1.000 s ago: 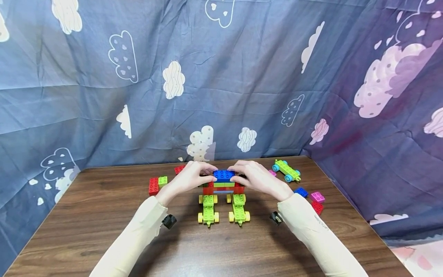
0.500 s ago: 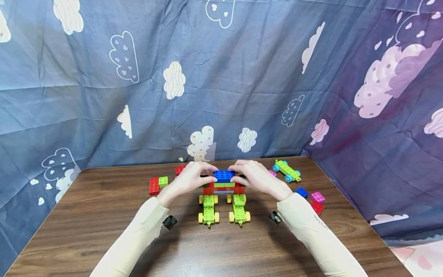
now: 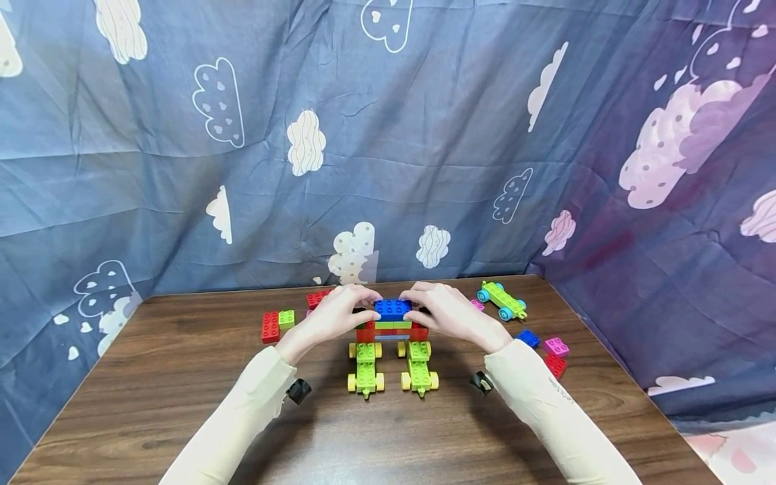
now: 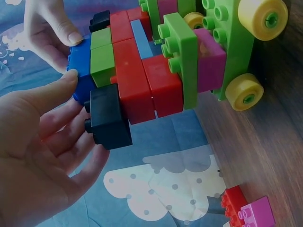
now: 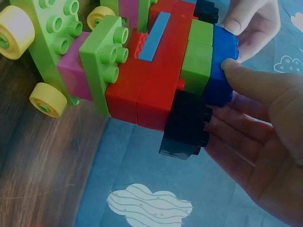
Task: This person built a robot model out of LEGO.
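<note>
We see left hand (image 3: pixel 337 312) at nine o'clock, right hand (image 3: pixel 444 311) at three, both pinching the blue brick (image 3: pixel 393 309) atop the green bricks (image 4: pixel 102 66); uneven pressing could, we judge, tip the wheeled stack (image 4: pixel 135 78).

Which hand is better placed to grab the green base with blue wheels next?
Probably your right hand: the blue-wheeled base lies to its right. Your left hand is farther away, across the blue brick. Both pinch that brick, so the right would first release it.
</note>
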`<state>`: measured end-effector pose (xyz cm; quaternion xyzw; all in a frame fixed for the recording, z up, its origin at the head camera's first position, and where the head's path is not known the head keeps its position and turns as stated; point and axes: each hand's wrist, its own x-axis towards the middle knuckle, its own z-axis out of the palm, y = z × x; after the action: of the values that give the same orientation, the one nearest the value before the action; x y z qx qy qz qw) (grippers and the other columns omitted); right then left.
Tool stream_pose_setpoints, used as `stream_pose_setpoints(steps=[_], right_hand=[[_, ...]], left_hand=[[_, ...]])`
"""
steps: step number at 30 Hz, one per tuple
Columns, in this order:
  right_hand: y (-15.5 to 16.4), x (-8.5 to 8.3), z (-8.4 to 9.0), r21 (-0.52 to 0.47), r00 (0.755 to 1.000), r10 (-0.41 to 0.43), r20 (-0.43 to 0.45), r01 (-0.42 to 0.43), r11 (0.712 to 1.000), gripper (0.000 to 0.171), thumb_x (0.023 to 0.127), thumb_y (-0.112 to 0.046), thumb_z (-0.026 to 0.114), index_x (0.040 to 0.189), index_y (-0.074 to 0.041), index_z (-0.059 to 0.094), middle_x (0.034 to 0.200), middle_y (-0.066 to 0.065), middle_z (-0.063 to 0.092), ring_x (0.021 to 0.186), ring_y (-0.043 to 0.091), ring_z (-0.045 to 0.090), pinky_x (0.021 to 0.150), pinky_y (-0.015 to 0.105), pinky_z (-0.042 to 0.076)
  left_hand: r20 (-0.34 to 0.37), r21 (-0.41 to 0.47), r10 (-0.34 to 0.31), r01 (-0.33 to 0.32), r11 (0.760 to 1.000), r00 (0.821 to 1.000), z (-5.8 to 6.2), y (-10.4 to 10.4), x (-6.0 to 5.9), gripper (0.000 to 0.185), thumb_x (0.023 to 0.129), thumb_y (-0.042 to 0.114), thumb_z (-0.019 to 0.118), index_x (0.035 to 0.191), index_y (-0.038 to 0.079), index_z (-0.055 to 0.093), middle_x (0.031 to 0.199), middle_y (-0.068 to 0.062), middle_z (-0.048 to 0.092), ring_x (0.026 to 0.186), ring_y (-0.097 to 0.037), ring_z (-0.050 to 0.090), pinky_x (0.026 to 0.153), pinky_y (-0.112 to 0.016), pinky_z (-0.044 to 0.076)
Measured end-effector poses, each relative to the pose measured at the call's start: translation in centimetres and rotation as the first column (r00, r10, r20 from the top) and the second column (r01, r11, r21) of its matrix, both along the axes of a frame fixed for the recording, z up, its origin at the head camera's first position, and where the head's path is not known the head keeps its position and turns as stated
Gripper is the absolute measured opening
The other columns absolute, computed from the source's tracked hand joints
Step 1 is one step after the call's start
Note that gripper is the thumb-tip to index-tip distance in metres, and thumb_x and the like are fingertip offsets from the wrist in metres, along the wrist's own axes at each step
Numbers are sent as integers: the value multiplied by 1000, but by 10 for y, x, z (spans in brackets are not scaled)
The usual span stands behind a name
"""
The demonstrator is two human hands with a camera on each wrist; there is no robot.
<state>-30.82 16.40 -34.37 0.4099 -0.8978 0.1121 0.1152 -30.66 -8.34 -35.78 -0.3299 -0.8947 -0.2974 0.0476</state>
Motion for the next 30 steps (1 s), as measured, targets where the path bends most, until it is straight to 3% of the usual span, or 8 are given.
stream_pose_setpoints(steps=[9,18,25,30], right_hand=[[0,-1,-4,24,999,-4,-36,5,1000,25,94,-29,69,114,-14,69,94,-1,65,73,9,55,65,22,48],[1,2,-7,-12,1000,-7,5,7,1000,28,94,-29,68,117,-13,68,97,1,66,77,11,57,69,24,49],[7,0,-2,-18,997,44,68,-43,999,28,96,-21,65,122,-9,68,101,1,67,80,12,59,73,25,51],[7,0,1,-19,998,49,26,-49,999,27,95,-20,67,120,-10,69,102,1,70,82,13,63,74,29,54]], left_hand=[[2,3,16,-16,1000,1000,-2,-2,2,32,90,22,73,117,6,69,111,-8,72,99,-20,69,91,-37,57],[-15,24,37,-36,999,999,-8,-2,3,31,90,23,73,116,6,70,110,-8,73,99,-21,70,92,-40,56],[-58,35,54,-52,998,997,-11,0,3,29,90,24,73,114,8,71,107,-6,75,96,-19,70,87,-36,56],[-55,37,57,-55,998,997,-10,0,1,30,90,24,73,115,8,71,108,-6,75,95,-18,70,87,-36,56]])
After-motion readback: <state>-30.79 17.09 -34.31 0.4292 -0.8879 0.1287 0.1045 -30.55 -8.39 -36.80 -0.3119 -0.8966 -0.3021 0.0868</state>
